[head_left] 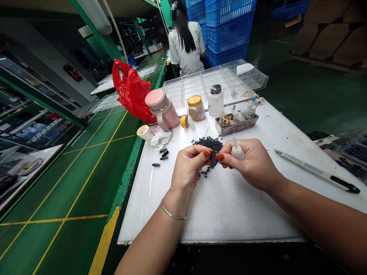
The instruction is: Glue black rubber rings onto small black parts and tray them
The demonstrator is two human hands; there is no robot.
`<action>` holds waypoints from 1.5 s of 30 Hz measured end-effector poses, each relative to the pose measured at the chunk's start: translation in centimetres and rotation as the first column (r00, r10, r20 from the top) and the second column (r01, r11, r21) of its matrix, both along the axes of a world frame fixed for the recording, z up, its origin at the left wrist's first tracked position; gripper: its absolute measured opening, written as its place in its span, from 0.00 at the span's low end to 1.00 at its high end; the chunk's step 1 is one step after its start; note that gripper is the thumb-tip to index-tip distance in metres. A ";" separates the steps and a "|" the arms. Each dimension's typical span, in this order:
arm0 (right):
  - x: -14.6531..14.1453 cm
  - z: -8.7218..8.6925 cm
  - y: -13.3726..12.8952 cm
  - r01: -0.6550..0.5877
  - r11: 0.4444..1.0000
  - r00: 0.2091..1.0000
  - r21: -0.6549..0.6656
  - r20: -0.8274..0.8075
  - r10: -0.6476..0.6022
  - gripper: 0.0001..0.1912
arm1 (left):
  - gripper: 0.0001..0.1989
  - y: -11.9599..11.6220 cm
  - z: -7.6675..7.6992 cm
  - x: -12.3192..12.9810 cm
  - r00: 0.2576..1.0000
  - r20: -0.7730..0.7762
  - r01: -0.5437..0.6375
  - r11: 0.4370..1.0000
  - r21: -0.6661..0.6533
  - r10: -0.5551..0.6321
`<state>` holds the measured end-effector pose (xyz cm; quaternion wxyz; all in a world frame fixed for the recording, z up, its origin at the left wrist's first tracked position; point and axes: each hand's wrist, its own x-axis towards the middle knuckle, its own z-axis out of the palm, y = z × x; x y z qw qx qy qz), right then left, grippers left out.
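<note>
Both hands meet above the middle of the white board (223,214). My left hand (189,164) pinches one side of a small black part (213,159), thumb against forefinger. On the other side of this part, the thumb and forefinger of my right hand (249,160) are pressed together at its edge. A small white dropper bottle (237,151) with a narrow tip pointing up is also held in my right hand. Just behind the fingers lies a pile of tiny black rings (206,143), partly hidden by them. Several black pieces (164,154) lie to the left.
A pink mug (163,109), a yellow-lidded jar (196,109), a white bottle (216,101) and a tray of small bottles (237,124) stand behind. A pen-like tool (312,169) lies right. A person (189,46) is beyond the clear divided tray (189,86).
</note>
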<state>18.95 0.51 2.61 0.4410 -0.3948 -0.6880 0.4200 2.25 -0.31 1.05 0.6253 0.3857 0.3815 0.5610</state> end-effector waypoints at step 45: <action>0.6 -0.1 1.2 -0.296 0.953 0.953 -0.063 0.038 0.299 0.10 | 0.16 1.6 -1.2 -2.2 0.891 0.018 0.451 0.877 -0.167 -0.454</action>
